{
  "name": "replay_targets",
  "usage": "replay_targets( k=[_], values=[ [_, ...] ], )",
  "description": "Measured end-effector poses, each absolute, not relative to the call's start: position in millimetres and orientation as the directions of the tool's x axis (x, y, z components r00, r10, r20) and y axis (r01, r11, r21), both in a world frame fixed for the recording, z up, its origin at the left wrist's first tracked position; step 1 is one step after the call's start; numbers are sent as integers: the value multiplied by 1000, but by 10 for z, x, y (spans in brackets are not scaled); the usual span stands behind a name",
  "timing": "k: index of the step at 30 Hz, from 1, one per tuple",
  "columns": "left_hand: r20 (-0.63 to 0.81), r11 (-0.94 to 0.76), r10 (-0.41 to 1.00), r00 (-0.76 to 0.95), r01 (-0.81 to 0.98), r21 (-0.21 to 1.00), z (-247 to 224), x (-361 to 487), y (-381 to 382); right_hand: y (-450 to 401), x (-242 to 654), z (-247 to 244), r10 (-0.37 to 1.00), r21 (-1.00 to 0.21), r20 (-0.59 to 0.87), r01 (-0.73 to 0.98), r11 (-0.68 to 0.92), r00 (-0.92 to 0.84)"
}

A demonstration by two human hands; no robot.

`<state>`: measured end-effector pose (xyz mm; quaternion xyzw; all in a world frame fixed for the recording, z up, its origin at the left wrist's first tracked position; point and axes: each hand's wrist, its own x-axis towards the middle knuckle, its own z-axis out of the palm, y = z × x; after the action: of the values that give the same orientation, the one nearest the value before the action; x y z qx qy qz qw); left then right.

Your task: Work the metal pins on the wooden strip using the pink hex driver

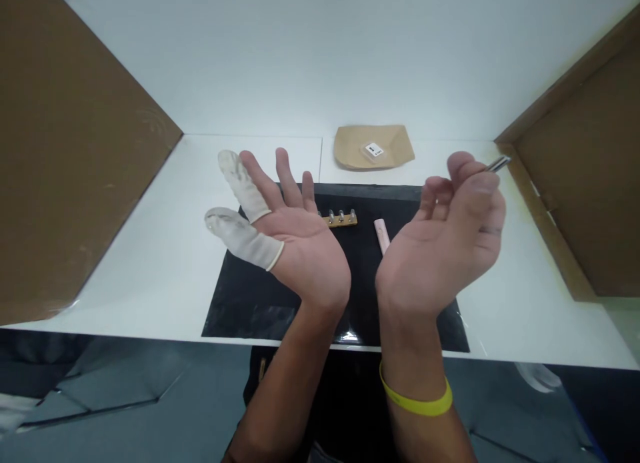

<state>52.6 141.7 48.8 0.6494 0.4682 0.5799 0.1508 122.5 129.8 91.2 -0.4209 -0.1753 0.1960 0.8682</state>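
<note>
My left hand (295, 239) is raised palm up with its fingers spread and nothing in it. White rubber covers sit on its thumb and index finger. My right hand (450, 233) pinches a thin metal tool (497, 164), whose tip sticks out to the right past the thumb. Between the hands, on a black mat (270, 316), lies a small yellowish strip (343, 220) with several shiny metal pieces standing on it; its left end is hidden by my left hand. A pink stick-like object (382, 235) lies beside my right hand, partly covered by it.
A brown paper tray (400, 146) with a small clear labelled case (373, 150) stands at the back of the white table (165, 249). Brown panels flank the table at left (75, 149) and right (590, 156). A white wall rises behind. The table's front edge runs below my hands.
</note>
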Motion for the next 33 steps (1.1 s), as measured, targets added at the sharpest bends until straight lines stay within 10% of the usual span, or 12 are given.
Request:
replay_targets(
  k=[9,16,33],
  values=[
    [336,-339,916,-219,25,940,696,898,1243,1346,1155,946,410,-750,216,-118,651,886],
    [170,-362,912,-372,-541,759,945,877,1283,1374,1403,797,495,-767,295,-106,633,817],
    [133,-303,940,-315,-590,749,890,1084,1209,1300,1295,840,486,-754,283,-121,646,827]
  ],
)
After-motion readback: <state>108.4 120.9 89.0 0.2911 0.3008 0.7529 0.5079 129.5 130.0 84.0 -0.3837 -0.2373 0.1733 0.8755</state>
